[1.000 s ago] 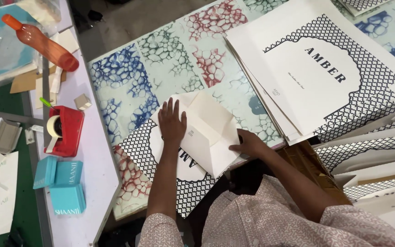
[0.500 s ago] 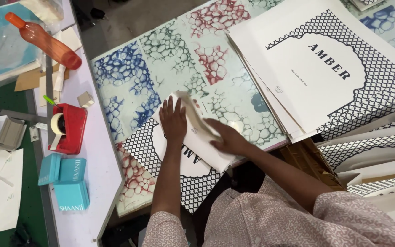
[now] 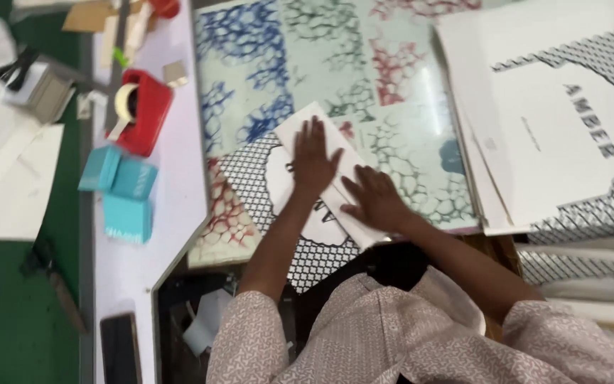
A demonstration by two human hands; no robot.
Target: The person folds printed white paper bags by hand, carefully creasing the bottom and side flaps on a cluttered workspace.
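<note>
1. Head view: both hands lie flat, fingers spread, on a folded white sheet (image 3: 325, 178). The left hand (image 3: 313, 160) presses its upper part, and the right hand (image 3: 372, 200) presses its lower edge, just beside the left.
2. Neither grip closes on anything; both palms are open and only bear down on the sheet.
3. The sheet lies on a lattice-print card (image 3: 300, 213), which rests on the marbled paper (image 3: 307, 64) that covers the surface.
4. Judged from how it lies, the fold is already made and is being flattened; the crease looks nearly set, though motion blur hides its edge. What comes after the pressing cannot be read from the view.
5. A stack of printed cards (image 3: 563, 128) sits to the right, near but apart from the hands.
6. To the left, on a white strip of surface, stand a red tape dispenser (image 3: 140, 110) and teal boxes (image 3: 122, 192), well apart from the sheet. A dark phone (image 3: 119, 348) lies nearer the body.
7. Nothing stands between the hands and the sheet; the card stack is the closest thing that crowds the right side.
</note>
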